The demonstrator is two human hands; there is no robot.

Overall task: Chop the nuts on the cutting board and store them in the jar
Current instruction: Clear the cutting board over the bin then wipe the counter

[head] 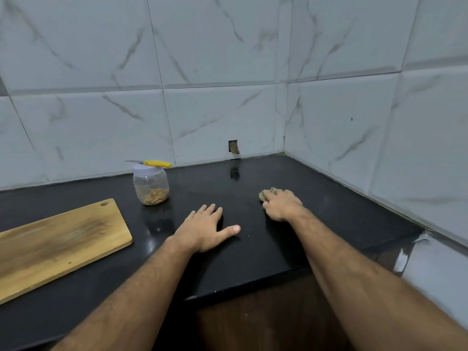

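One board (63,239), one jar (151,184), one knife (152,163), two hands (205,230), perhaps one cloth (266,194), one counter (253,249)

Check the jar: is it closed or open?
Closed. The jar stands upright with its pale lid seated on top, a yellow-handled knife lying across the lid, and nuts inside.

Soft, even, rather dim light with a cool cast fills the view. The black countertop (253,249) mirrors the wall tiles (215,115) faintly and shows small glints (no harsh glare). Shadows are weak. Wide-angle distortion bends tile lines toward the edges; overall detail is slightly soft.
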